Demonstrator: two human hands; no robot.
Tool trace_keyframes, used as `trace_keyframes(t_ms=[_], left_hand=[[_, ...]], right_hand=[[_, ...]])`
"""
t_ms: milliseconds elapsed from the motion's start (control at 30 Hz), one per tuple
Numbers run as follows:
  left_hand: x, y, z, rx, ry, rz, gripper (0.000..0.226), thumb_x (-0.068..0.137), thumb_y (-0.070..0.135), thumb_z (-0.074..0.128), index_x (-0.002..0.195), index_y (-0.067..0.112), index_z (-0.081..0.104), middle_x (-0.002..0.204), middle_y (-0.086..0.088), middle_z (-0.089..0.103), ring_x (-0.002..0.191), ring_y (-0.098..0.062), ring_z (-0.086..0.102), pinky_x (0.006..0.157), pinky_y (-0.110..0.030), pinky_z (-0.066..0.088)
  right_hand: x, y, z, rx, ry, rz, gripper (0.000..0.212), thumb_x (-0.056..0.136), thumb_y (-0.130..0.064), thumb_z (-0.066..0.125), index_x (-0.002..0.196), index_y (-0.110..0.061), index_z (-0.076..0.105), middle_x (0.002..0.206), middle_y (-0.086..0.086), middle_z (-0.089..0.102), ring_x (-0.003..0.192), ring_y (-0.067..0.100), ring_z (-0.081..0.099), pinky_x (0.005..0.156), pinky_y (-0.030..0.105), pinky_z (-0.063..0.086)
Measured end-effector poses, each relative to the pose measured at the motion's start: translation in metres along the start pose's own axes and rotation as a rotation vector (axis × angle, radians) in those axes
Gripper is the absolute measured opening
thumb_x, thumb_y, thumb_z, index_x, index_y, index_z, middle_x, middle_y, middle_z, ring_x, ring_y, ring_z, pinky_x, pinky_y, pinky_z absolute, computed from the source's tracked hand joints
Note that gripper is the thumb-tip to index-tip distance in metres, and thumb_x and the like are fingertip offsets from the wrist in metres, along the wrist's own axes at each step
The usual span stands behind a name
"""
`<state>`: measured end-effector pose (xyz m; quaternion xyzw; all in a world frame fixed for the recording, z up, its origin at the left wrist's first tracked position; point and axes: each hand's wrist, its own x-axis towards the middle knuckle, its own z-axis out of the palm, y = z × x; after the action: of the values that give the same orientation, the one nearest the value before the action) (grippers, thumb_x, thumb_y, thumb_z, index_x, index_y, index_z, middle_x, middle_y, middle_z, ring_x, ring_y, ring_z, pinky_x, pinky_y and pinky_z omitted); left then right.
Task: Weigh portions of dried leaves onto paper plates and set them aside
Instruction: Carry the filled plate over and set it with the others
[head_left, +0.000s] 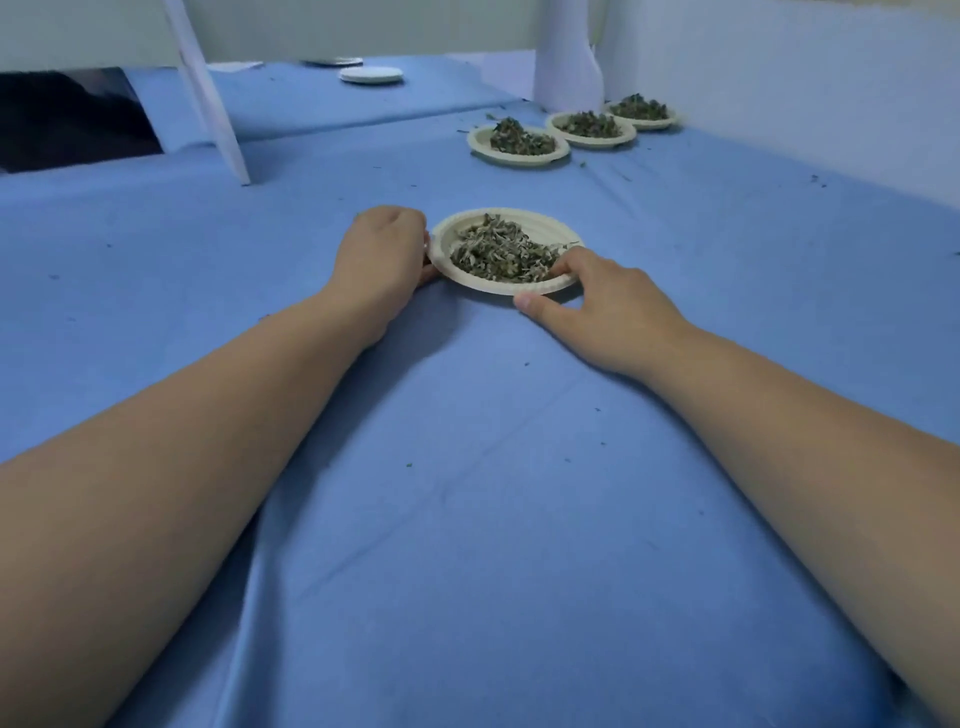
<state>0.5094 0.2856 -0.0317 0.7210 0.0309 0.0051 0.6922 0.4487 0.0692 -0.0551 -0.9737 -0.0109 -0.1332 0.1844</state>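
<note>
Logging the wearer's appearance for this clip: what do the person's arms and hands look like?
The left hand and right hand are bare: no gloves, and no ring can be seen. Both arms are uncovered to the frame's edge, with no sleeve, watch or bracelet in view.

Left hand (384, 249): fingertips hidden behind plate (445, 243) rim. Forearms (156, 467): cut off at bottom and side edges. White post (208, 93): top cut off. Dark shape (67, 114), left edge: unidentifiable. Far white disc (371, 75): too small to tell.
</note>
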Motion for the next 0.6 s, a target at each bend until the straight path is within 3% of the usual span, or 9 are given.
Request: trace_keyframes(t_ms=[100, 167, 233, 300, 467, 600], left_hand=[[0.01, -0.001, -0.006, 0.016, 0.034, -0.013, 0.018, 0.072, 0.021, 0.048, 0.054, 0.024, 0.044, 0.072, -0.008, 0.041, 0.075, -0.021, 0.044, 0.083, -0.044, 0.052], [0.009, 0.003, -0.008, -0.01, 0.058, -0.054, 0.025, 0.075, 0.02, 0.05, 0.05, 0.025, 0.045, 0.072, -0.005, 0.041, 0.079, -0.019, 0.045, 0.08, -0.04, 0.047], [0.014, 0.005, -0.01, -0.12, 0.058, -0.102, 0.024, 0.088, 0.014, 0.053, 0.068, 0.026, 0.055, 0.078, -0.001, 0.051, 0.086, -0.02, 0.055, 0.084, -0.035, 0.057], [0.021, 0.004, -0.012, -0.289, 0.077, -0.136, 0.015, 0.095, 0.006, 0.051, 0.086, 0.015, 0.058, 0.086, -0.001, 0.054, 0.09, -0.021, 0.06, 0.081, -0.031, 0.061], [0.03, 0.002, -0.015, -0.523, 0.037, -0.179, 0.025, 0.101, 0.009, 0.051, 0.124, 0.009, 0.06, 0.129, -0.005, 0.058, 0.11, -0.025, 0.067, 0.083, -0.041, 0.063], [0.034, 0.002, -0.021, -0.722, 0.041, -0.22, 0.03, 0.102, 0.008, 0.047, 0.128, 0.004, 0.061, 0.128, -0.011, 0.064, 0.114, -0.028, 0.068, 0.083, -0.041, 0.063]], right_hand=[[0.038, -0.011, 0.015, -0.018, -0.012, -0.002, 0.059, 0.087, -0.075, 0.051, 0.119, -0.025, 0.055, 0.116, 0.003, 0.064, 0.101, 0.025, 0.055, 0.074, 0.034, 0.036], [0.062, -0.019, 0.025, -0.032, -0.021, -0.002, 0.061, 0.088, -0.075, 0.049, 0.12, -0.024, 0.054, 0.118, 0.006, 0.065, 0.11, 0.031, 0.057, 0.076, 0.036, 0.038], [0.084, -0.026, 0.034, -0.041, -0.022, 0.0, 0.063, 0.087, -0.076, 0.048, 0.121, -0.024, 0.053, 0.119, 0.008, 0.065, 0.112, 0.033, 0.056, 0.077, 0.037, 0.039], [0.104, -0.033, 0.043, -0.055, -0.018, 0.0, 0.065, 0.087, -0.077, 0.047, 0.124, -0.023, 0.053, 0.123, 0.01, 0.064, 0.115, 0.035, 0.056, 0.08, 0.038, 0.041], [0.152, -0.045, 0.058, -0.06, -0.029, 0.04, 0.071, 0.087, -0.077, 0.045, 0.131, -0.022, 0.05, 0.132, 0.01, 0.061, 0.122, 0.035, 0.054, 0.09, 0.041, 0.044], [0.181, -0.054, 0.068, -0.068, -0.048, 0.076, 0.077, 0.087, -0.077, 0.043, 0.139, -0.021, 0.046, 0.14, 0.011, 0.056, 0.129, 0.036, 0.051, 0.101, 0.044, 0.044]])
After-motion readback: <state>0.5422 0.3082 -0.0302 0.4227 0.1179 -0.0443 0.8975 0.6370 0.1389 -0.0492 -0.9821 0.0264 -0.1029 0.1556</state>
